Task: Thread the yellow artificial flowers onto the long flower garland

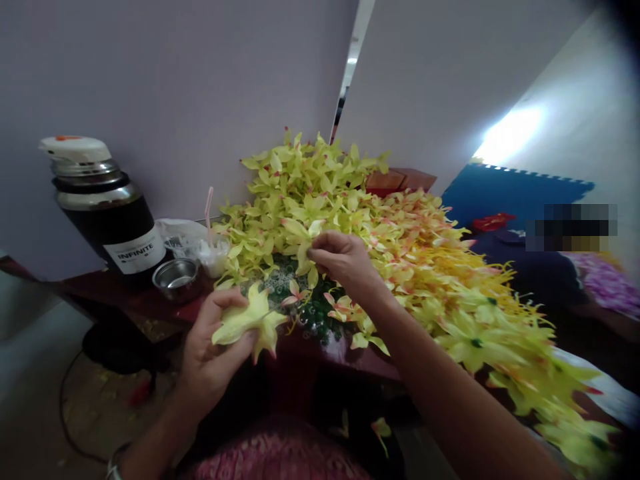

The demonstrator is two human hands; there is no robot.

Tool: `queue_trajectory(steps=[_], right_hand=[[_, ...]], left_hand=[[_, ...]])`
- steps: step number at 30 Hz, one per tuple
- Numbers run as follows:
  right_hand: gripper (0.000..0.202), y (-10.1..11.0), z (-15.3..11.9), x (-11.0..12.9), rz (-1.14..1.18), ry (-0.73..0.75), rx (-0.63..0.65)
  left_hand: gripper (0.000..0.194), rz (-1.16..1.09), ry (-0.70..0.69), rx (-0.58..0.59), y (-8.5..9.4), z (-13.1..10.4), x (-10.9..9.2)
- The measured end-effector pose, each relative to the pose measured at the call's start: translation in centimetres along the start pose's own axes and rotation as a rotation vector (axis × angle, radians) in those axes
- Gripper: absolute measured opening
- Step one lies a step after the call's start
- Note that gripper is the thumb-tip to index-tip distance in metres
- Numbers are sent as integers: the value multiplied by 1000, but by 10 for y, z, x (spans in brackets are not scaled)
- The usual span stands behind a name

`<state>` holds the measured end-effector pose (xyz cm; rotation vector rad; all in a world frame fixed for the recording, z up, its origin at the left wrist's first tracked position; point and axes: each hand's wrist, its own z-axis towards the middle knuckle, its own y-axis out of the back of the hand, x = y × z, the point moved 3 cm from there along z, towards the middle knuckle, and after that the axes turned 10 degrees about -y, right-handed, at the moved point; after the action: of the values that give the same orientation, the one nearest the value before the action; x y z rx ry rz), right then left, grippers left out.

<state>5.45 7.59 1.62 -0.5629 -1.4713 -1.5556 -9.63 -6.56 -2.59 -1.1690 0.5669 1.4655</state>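
Flower of pale yellow (237, 325), star-shaped w/ pink-tipped petals, sits in L hand (213, 347), held btw thumb & curled fingers over front edge of dark red tabletop (133, 300). R hand (350, 263) is up & fwd of it, thumb & forefinger pinched narrow on yellow-green blossom (299, 232), right in front of big heap of yellow-green artificial flowers (275, 213). Hands apart, not touching.

Small clear & green ring-like pieces (317, 317) lie below R hand; exact type too small to tell. To R of heap: orange-pink flowers (415, 217), then thin yellow strands (493, 263), then lge yellow blooms w/ green centres (475, 341) nearer front.

L end of table: black & steel flask w/ white lid (107, 207), label reads "INFINITE"; just beside it, round shiny steel cup (177, 277); next to cup, pink-striped straw (209, 208) stands in crumpled white plastic (213, 257). Reddish-brown boxes (403, 179) behind heap. Far R: blue foam mat (510, 190), another person in dark clothing (535, 277) near purple flowers (607, 283).
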Motion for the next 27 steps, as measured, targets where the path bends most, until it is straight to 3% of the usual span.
queue_trajectory(steps=[4,7,14,27], right_hand=[[9,18,-29,2,600,-75,47],[8,22,-58,5,775,-146,62],[9,-2,-100,2,933,-280,185],[12,-20,-105,-7,1050,-361,248]], left_hand=[[29,-10,6,-21,-8,-1,3],[30,16,-12,-41,-11,-1,6],[30,50,-50,-70,-20,-3,12],[30,165,-73,-50,-22,-8,16]])
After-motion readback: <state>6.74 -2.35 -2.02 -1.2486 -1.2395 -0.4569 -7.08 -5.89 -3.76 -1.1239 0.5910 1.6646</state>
